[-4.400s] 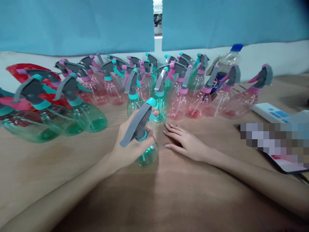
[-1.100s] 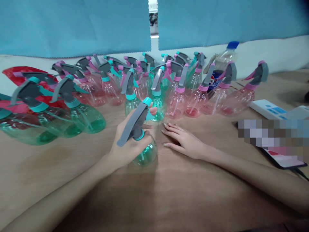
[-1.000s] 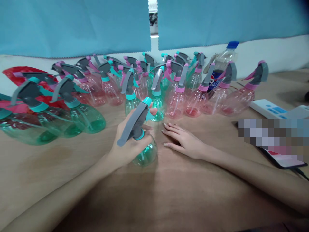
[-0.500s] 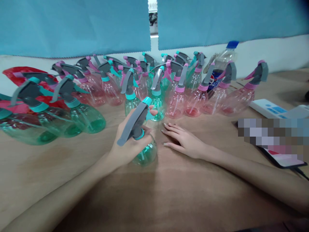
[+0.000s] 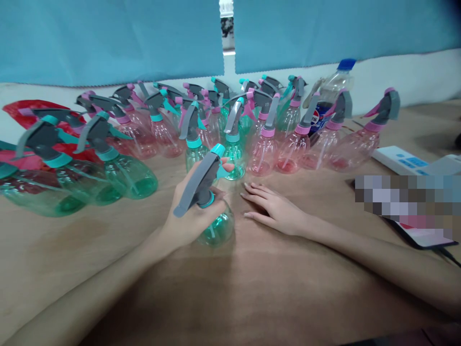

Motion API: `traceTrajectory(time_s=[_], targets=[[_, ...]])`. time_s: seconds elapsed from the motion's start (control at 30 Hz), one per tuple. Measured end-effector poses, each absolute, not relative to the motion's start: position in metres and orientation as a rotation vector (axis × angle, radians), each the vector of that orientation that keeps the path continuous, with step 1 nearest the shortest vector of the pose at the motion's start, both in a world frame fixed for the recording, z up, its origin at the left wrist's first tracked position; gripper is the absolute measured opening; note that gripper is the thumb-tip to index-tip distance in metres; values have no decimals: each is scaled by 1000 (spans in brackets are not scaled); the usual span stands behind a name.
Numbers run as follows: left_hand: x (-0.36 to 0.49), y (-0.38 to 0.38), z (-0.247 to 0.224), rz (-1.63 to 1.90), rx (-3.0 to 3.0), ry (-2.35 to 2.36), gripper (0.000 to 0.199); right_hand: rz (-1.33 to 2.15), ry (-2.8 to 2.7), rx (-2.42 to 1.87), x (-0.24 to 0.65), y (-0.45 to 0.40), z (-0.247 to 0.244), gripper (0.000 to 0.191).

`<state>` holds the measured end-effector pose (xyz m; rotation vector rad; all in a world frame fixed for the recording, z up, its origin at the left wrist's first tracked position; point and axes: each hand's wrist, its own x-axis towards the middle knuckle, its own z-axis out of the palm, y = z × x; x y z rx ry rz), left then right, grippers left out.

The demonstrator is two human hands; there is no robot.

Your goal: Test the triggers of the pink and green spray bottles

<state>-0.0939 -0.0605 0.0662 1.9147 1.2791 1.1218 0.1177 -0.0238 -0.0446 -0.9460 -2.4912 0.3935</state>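
Observation:
My left hand [image 5: 187,211] is wrapped round the neck of a green spray bottle [image 5: 218,228] with a grey and turquoise trigger head. The bottle is at the middle of the wooden table [image 5: 252,293], its head tilted to the upper right. My right hand [image 5: 279,209] lies flat on the table to the right of that bottle, fingers spread and holding nothing. Just beyond my hands stands another green spray bottle [image 5: 235,158], and a pink spray bottle [image 5: 262,156] is to its right.
Several more spray bottles fill the back; green ones [image 5: 131,175] stand at the left over a red plastic bag [image 5: 43,108]. A Pepsi bottle [image 5: 322,113] is behind the pink ones. At right lie a white power strip [image 5: 392,156] and a phone [image 5: 428,235] with a cable.
Both hands and the held spray bottle stay almost where they were; the whole view has shifted very slightly.

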Motion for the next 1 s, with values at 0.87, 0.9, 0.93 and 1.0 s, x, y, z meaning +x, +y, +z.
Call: traceTrajectory(time_s=[0.87,0.9,0.93,1.0], targets=[[-93,-63,72,1129,1966,1346,26,354,-2535,-970,117,-24,-42,57],[-92,-63,72,1143,1979,1349,22,353,-2534,-968,117,-24,-42,57],[-92,-63,72,1155,1990,1351,20,350,-2534,-967,117,-24,-42,56],[-92,-63,73,1159,1995,1357,17,343,-2538,-968,117,-24,-43,56]])
